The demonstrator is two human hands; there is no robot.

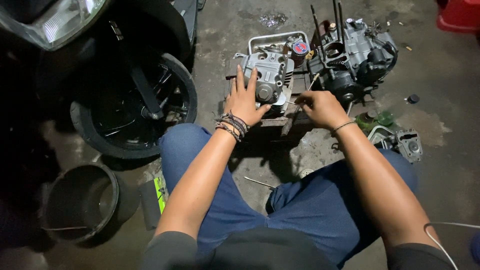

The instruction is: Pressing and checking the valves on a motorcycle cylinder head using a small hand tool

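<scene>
The left hand (243, 99) lies flat on the grey cylinder head (267, 80), fingers spread toward 12 o'clock, thumb at its lower edge; the right hand (320, 107), at 3 o'clock of the head, is curled shut around a thin rod (311, 86); one engine block (352, 57) stands at 2 o'clock; one tyre (135, 107) crowds 9 o'clock; bare concrete floor (440, 95) lies open at 3 o'clock; one bucket (87, 202) sits at 7 o'clock.

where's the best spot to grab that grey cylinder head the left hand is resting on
Probably by the two flat side walls of the cylinder head, from above. The left hand already lies flat on its near-left side, while the right hand holds a thin tool at its right.
</scene>
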